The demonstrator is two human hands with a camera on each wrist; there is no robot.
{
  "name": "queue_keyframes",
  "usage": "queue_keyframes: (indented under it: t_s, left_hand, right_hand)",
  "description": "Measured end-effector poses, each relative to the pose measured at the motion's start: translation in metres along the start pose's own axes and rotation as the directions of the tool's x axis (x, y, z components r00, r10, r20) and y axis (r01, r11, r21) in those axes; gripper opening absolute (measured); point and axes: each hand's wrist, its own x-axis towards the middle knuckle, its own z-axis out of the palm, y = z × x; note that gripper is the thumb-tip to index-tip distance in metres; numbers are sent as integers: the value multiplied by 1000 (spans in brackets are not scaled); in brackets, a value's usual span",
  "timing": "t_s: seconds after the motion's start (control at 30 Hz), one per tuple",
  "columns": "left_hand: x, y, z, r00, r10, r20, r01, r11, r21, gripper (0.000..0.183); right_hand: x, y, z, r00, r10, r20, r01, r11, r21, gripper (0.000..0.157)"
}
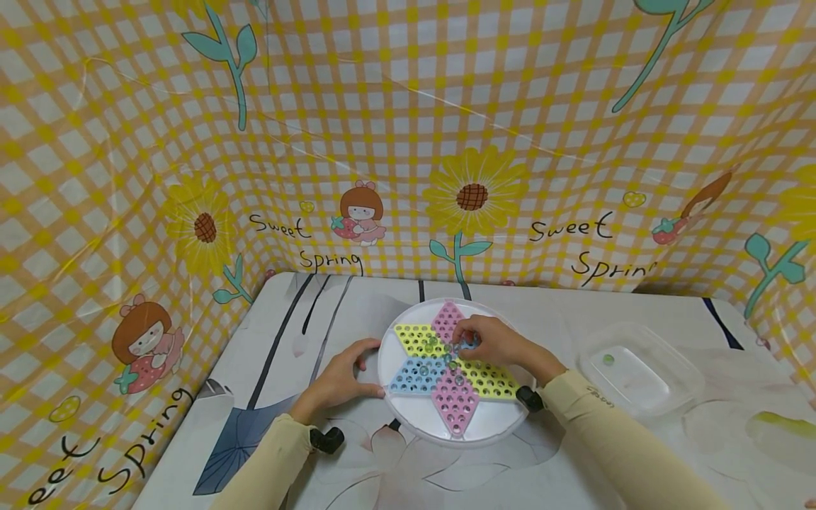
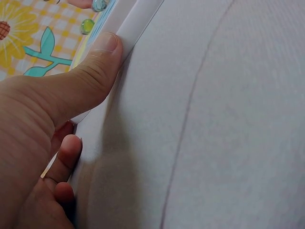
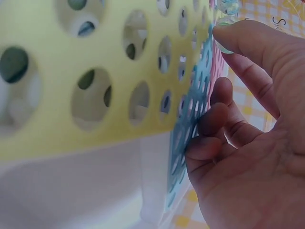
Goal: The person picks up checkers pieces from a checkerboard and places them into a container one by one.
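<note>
A round white Chinese checkers board [image 1: 408, 414] carries a perforated star with pink, yellow and blue points. Several glass marbles [image 1: 431, 345] sit around the star's centre. At the board's left rim, my left hand [image 1: 334, 379] holds the edge; its thumb [image 2: 97, 67] lies against the white rim, and some fingers are partly hidden behind it. Over the star's upper right side, my right hand [image 1: 487, 341] pinches a clear greenish marble [image 3: 223, 45] between thumb and index finger. Its other fingers are curled close to the blue section [image 3: 178, 157].
Right of the board stands a clear plastic tub [image 1: 685, 397] with a green marble [image 1: 608, 360] inside. The table [image 1: 344, 482] has a printed white cover. A yellow checked cloth [image 1: 408, 106] hangs behind it and along the sides.
</note>
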Motion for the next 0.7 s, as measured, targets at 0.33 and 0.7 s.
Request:
queue_keyframes:
  t_s: [0.33, 0.7]
  left_hand:
    - [-1, -1, 0, 1000, -2, -5, 2, 1000, 6, 88]
    - [0, -1, 1, 1000, 16, -10, -16, 1000, 12, 87]
  right_hand:
    - [-2, -1, -7, 1000, -18, 11, 18, 1000, 15, 12]
    - [-6, -4, -12, 997, -66, -34, 66, 998, 0, 14]
